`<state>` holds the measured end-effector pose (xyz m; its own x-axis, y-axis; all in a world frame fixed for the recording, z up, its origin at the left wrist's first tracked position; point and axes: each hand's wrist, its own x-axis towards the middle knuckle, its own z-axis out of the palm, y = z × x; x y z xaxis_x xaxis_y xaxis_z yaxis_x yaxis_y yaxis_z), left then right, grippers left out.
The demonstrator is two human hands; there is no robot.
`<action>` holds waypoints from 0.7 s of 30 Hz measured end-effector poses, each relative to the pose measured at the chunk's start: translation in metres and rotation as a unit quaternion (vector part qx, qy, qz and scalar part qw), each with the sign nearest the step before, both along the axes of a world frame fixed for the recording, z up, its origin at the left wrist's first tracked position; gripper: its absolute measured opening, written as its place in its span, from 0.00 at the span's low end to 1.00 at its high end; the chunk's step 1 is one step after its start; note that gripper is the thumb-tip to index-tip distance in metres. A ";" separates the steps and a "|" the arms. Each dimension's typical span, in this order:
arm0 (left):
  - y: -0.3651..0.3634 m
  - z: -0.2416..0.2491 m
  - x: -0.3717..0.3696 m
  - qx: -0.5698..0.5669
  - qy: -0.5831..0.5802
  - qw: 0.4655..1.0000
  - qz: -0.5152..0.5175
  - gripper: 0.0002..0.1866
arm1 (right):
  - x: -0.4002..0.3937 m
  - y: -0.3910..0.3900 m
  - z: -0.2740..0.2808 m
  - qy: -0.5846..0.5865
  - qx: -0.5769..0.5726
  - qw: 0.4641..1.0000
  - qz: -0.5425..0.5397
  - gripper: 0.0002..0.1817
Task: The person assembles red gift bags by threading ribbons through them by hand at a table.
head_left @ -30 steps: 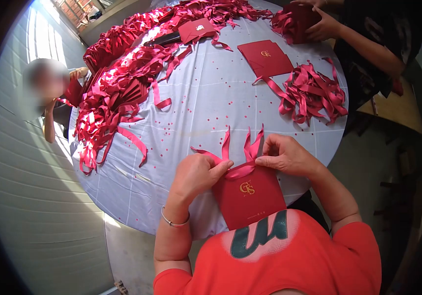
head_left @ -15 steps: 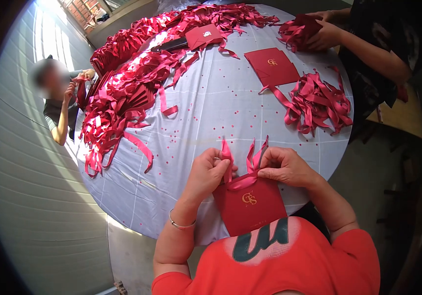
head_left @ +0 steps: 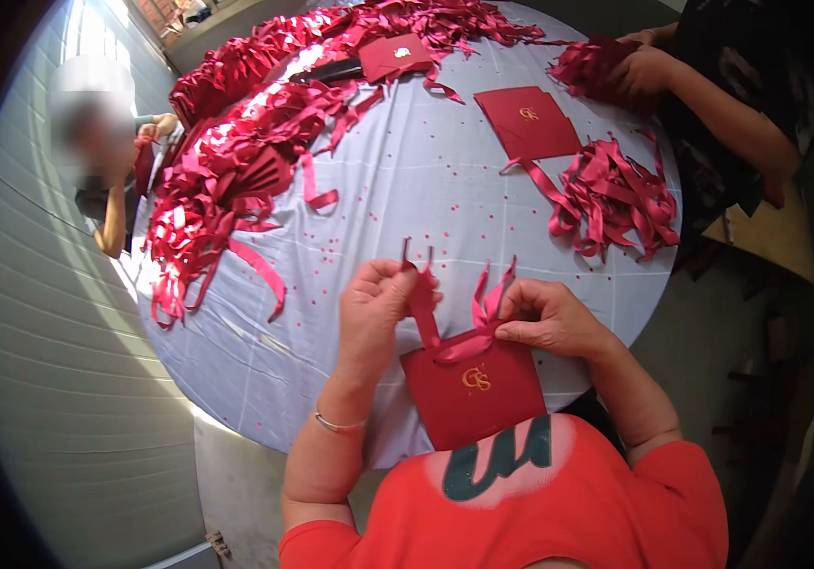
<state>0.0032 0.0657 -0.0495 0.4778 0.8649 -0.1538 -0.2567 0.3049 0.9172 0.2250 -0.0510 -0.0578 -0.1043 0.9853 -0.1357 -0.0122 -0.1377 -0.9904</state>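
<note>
A dark red paper gift bag (head_left: 473,403) with a gold monogram lies at the near edge of the table, against my shirt. Pink ribbon (head_left: 464,349) runs along its top edge. My left hand (head_left: 380,296) is closed on a ribbon strand (head_left: 423,318), pulled up from the bag's upper left, and two tips poke out above the fingers. At the bag's upper right, my right hand (head_left: 554,318) pinches the other ribbon (head_left: 488,302), whose ends stand up beside the fingertips. Exactly where those fingertips grip is partly hidden.
Ribboned red bags (head_left: 236,171) are heaped along the table's left and far side, near a black object (head_left: 331,71). Flat red bags (head_left: 527,121) and a ribbon pile (head_left: 615,199) lie right. Red dots litter the white tablecloth (head_left: 397,190). Co-workers handle bags left and far right.
My left hand has moved up and left, drawing its ribbon strand away from the bag. My right hand stays at the bag's top edge. The view has shifted slightly.
</note>
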 end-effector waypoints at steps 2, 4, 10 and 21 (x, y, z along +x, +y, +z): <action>0.001 0.001 0.000 0.001 -0.023 0.999 0.030 0.08 | 0.000 -0.002 0.002 -0.024 0.001 1.000 0.012 0.12; 0.004 -0.001 -0.003 0.025 -0.042 0.998 0.042 0.11 | 0.001 -0.004 0.000 0.000 -0.002 1.000 0.008 0.12; 0.004 0.000 -0.006 0.046 0.067 0.997 -0.006 0.25 | -0.004 -0.001 -0.001 0.071 0.033 0.996 -0.033 0.13; -0.001 -0.002 -0.014 0.178 0.246 0.953 -0.022 0.41 | -0.008 0.006 0.012 0.058 0.050 0.991 -0.108 0.11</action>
<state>-0.0107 0.0650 -0.0510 0.4612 0.8846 -0.0694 0.2359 -0.0469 0.9706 0.2168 -0.0450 -0.0457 0.1015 0.9942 -0.0348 -0.1444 -0.0199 -0.9893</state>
